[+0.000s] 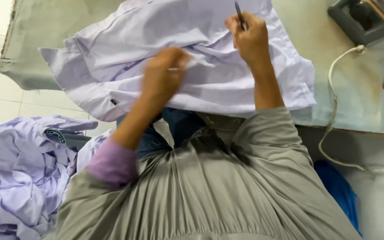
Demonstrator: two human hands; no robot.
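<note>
Left hand (163, 75) blurred, pinching lilac shirt (178, 53) on padded table (361, 84); right hand (250, 38) closed around dark pen-like tool (239, 14); iron (365, 15) nearby

My bench, seen from above

Pale lilac cotton shirt (192, 58) lies on the cloth-covered table (356, 89); grey flat iron (367, 18) behind-right; heap of lilac garments (18, 173) lower left.

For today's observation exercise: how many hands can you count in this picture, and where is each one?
2. The left hand rests on the lilac shirt at the middle of the table; the right hand grips a dark slim tool above the shirt, farther back. None seem hidden.
</note>
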